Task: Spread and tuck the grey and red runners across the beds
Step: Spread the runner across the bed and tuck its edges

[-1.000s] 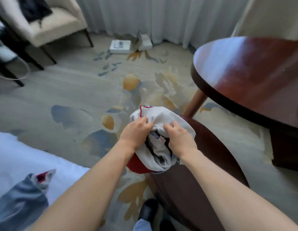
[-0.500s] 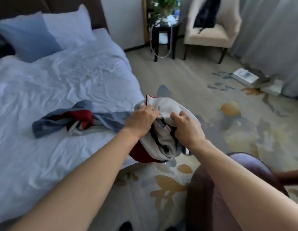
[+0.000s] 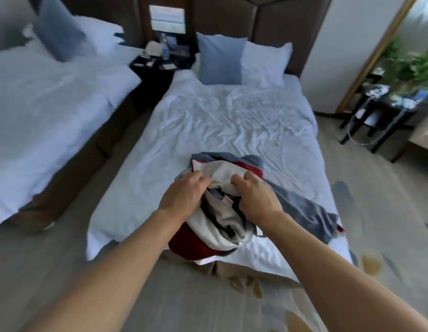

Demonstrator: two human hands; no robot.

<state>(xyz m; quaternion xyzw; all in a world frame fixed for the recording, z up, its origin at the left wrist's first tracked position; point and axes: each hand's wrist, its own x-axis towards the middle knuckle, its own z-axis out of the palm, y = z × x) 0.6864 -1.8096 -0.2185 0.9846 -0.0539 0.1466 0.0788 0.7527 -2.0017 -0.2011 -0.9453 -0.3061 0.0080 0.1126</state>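
Second bed (image 3: 52, 97) sits left of near bed (image 3: 232, 121), no runner on it. Left hand (image 3: 184, 195), fingers curled tight, grips bunched runner (image 3: 217, 226). Right hand (image 3: 256, 197) grips same bundle, fingers curled. Half second ago person faced side of near bed; now faces its foot, bundle held over foot end. Other runner (image 3: 304, 209) lies crumpled on near bed, right of bundle. Spreading probably comes next.

Head camera looks down over bed (image 3: 232, 121).
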